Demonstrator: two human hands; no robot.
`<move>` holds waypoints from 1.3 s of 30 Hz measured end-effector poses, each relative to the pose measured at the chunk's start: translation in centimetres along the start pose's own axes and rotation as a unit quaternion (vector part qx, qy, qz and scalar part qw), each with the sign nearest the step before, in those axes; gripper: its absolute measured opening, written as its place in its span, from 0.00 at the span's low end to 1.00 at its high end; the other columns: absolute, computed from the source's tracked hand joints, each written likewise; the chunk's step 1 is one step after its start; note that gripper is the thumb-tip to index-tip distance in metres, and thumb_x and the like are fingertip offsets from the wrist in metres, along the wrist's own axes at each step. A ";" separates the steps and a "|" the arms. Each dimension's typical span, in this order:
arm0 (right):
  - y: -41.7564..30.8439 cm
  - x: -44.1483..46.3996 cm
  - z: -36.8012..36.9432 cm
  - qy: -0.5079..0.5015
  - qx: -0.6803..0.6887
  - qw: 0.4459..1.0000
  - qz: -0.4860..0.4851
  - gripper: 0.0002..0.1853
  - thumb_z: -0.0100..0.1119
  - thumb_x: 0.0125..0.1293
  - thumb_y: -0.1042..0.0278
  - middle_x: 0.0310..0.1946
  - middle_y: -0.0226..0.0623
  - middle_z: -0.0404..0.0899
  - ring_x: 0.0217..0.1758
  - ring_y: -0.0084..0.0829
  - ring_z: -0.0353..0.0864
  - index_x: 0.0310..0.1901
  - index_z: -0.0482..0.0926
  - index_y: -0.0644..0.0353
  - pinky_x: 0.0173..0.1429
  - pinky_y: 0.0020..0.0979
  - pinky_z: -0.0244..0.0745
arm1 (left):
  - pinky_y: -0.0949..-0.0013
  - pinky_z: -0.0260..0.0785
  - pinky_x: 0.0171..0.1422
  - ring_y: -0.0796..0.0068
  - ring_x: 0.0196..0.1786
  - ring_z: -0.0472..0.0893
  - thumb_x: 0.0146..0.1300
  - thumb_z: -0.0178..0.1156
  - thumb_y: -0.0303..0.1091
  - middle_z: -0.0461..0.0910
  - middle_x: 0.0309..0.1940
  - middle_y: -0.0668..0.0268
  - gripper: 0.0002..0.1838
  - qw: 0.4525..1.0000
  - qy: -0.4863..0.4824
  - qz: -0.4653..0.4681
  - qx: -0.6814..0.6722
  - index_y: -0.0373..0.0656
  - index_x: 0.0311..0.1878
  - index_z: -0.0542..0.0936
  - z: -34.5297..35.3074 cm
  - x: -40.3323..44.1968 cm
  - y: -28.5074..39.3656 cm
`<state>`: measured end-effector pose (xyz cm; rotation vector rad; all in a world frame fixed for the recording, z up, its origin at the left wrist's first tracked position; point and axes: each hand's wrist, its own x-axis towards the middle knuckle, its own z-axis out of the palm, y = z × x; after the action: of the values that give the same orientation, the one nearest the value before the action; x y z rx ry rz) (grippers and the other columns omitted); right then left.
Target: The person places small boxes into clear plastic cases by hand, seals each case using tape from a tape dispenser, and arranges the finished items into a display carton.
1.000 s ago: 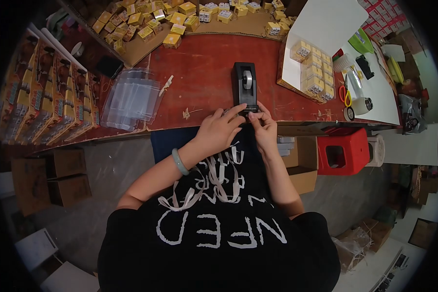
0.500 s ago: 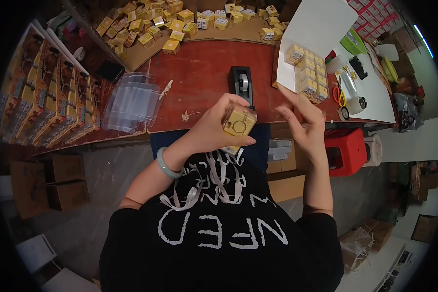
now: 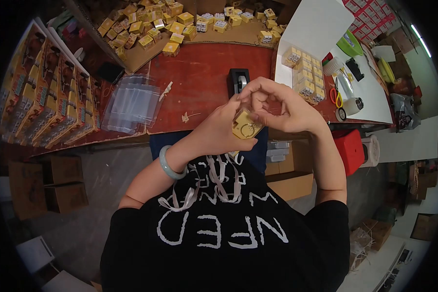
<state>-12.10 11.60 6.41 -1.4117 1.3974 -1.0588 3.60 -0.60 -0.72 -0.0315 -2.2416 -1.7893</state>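
Observation:
A small yellow box (image 3: 246, 128) with a dark printed ring, seemingly in clear wrap, is tilted in front of my chest. My left hand (image 3: 211, 125) is closed around it from the left, the thumb along its lower edge. Over its upper right side, my right hand (image 3: 289, 108) is bent with fingers curled and pinching at the box's top. The fingertips hide that edge, so any small piece between them cannot be made out. Just beyond the hands stands a black tape dispenser (image 3: 237, 80) on the red table (image 3: 199, 63), partly covered by my right fingers.
Clear plastic sheets (image 3: 131, 104) lie left of centre, near stacked printed cartons (image 3: 48, 92). Many loose yellow boxes (image 3: 146, 41) fill a cardboard tray at the back. Right are an open white carton (image 3: 316, 24), rows of wrapped boxes (image 3: 306, 73), scissors (image 3: 337, 95) and a red stool (image 3: 346, 151).
My right hand has moved left from beside the white carton onto the yellow box, its fingers now curled. My left hand still holds the box, slightly shifted right.

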 end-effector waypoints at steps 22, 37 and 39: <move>2.0 -3.8 -0.6 -0.048 -0.107 0.984 -0.132 0.27 0.76 0.54 0.65 0.57 0.38 0.77 0.61 0.40 0.74 0.56 0.79 0.57 0.68 0.42 0.63 | 0.60 0.52 0.78 0.67 0.76 0.57 0.56 0.74 0.29 0.56 0.73 0.59 0.57 0.887 -0.212 -0.044 -0.409 0.42 0.79 0.42 1.0 1.4 -3.7; 23.5 2.4 -22.7 0.328 -0.705 0.615 0.135 0.45 0.66 0.57 0.38 0.75 0.45 0.54 0.76 0.49 0.55 0.70 0.61 0.54 0.70 0.64 0.54 | 0.54 0.64 0.66 0.50 0.63 0.70 0.56 0.71 0.38 0.69 0.62 0.54 0.31 0.821 0.338 -0.077 0.453 0.37 0.61 0.71 -10.4 -7.3 -11.4; 23.6 2.2 -23.2 0.260 -0.682 0.657 0.190 0.55 0.73 0.51 0.42 0.79 0.42 0.47 0.80 0.49 0.49 0.76 0.52 0.49 0.72 0.65 0.52 | 0.54 0.62 0.67 0.49 0.63 0.67 0.50 0.76 0.44 0.68 0.61 0.51 0.39 0.760 0.369 -0.180 0.504 0.33 0.60 0.70 -12.7 -8.6 -12.4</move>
<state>-40.76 9.10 -10.15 -1.5850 3.0945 0.1345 12.08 -14.42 -12.00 1.1462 -2.2792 -0.2879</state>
